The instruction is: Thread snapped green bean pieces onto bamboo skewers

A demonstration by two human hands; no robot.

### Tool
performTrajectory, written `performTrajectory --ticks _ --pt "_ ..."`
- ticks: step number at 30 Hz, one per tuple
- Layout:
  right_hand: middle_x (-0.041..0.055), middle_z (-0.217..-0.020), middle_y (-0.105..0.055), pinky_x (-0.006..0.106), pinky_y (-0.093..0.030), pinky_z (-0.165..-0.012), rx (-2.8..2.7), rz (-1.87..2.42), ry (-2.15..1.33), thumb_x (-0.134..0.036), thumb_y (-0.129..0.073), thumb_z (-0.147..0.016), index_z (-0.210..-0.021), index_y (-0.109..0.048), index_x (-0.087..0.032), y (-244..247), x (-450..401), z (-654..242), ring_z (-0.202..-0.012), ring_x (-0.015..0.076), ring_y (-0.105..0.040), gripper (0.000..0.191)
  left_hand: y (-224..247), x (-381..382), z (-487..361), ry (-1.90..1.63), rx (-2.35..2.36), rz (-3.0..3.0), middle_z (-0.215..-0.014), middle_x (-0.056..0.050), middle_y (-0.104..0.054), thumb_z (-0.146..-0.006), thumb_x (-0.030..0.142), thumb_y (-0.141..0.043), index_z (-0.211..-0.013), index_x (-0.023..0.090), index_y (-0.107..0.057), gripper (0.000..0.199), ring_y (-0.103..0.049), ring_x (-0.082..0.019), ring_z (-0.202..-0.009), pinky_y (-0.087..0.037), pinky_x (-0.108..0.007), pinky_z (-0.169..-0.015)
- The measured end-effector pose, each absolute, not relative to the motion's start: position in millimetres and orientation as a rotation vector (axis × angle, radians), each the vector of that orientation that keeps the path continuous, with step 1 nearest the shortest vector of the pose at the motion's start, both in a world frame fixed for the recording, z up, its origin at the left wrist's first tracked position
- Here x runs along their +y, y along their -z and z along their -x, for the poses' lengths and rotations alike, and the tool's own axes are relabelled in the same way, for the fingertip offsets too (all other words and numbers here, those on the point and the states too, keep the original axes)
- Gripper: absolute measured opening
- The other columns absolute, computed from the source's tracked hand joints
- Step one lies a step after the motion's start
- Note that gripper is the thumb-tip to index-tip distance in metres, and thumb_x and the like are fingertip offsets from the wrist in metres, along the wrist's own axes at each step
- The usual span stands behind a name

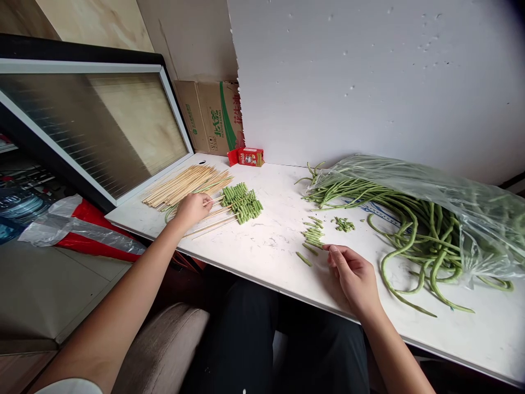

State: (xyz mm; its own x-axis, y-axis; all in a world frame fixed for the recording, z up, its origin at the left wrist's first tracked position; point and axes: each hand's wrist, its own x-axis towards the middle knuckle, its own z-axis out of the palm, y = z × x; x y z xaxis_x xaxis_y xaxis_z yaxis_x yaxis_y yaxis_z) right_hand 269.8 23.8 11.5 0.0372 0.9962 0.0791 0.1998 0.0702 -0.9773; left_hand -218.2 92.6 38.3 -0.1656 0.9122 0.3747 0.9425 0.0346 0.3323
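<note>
My left hand (192, 209) is closed, its fingertips pinching a bamboo skewer beside the pile of bare bamboo skewers (184, 183). Just past those fingertips lie several skewers threaded with short green bean pieces (241, 201), side by side on the white table. My right hand (356, 274) pinches one end of a cut long bean piece at the near end of a row of cut bean pieces (313, 232). Two loose pieces (304, 259) lie to the left of its fingertips. A small heap of shorter bean ends (343, 224) sits beyond the hand.
Uncut long beans (410, 230) spill from a clear plastic bag (484, 213) on the right. At the back are a small red box (251, 157) and a cardboard carton (213, 117). A framed glass panel (102, 120) leans at the left. The white table's (262, 257) front edge borders my lap.
</note>
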Motion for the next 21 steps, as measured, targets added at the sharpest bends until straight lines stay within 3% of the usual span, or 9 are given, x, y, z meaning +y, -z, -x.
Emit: performTrajectory --ticks 4,8,13,21 --pt "0.0063 -0.082 -0.07 0.03 -0.036 -0.054 -1.353 1.317 -1.024 -0.067 -0.068 -0.092 -0.094 -0.078 -0.02 -13 23 -269 -0.059 0.0156 -0.047 0.048 -44 94 224 0.76 -2.229 2.053 -0.098 -0.012 -0.083 -0.079 0.046 -0.082 -0.098 0.023 -0.084 0.029 -0.075 -0.033 -0.091 -0.055 -0.038 -0.081" --pt "0.005 -0.078 -0.068 0.029 -0.036 -0.054 -1.354 1.319 -1.025 -0.066 -0.068 -0.093 -0.095 -0.078 -0.02 -14 23 -269 -0.06 0.0154 -0.047 0.048 -46 95 226 0.708 -2.252 2.097 -0.087 -0.011 -0.081 -0.079 0.045 -0.082 -0.09 0.023 -0.083 0.025 -0.074 -0.032 -0.087 -0.053 -0.036 -0.08" --pt "0.0077 -0.088 -0.072 0.03 -0.037 -0.056 -1.369 1.323 -1.019 -0.066 -0.068 -0.094 -0.096 -0.078 -0.019 -12 24 -270 -0.062 0.0151 -0.048 0.048 -49 95 224 0.654 -2.299 2.088 -0.076 -0.01 -0.078 -0.083 0.044 -0.076 -0.079 0.023 -0.081 0.022 -0.072 -0.031 -0.079 -0.052 -0.038 -0.079" --pt "0.0048 -0.079 -0.066 0.03 -0.036 -0.056 -1.38 1.333 -1.019 -0.065 -0.068 -0.094 -0.097 -0.078 -0.019 -11 24 -271 -0.063 0.016 -0.047 0.048 -51 96 226 0.699 -2.37 2.108 -0.109 -0.013 -0.082 -0.083 0.049 -0.077 -0.104 0.02 -0.083 0.036 -0.077 -0.032 -0.099 -0.057 -0.037 -0.087"
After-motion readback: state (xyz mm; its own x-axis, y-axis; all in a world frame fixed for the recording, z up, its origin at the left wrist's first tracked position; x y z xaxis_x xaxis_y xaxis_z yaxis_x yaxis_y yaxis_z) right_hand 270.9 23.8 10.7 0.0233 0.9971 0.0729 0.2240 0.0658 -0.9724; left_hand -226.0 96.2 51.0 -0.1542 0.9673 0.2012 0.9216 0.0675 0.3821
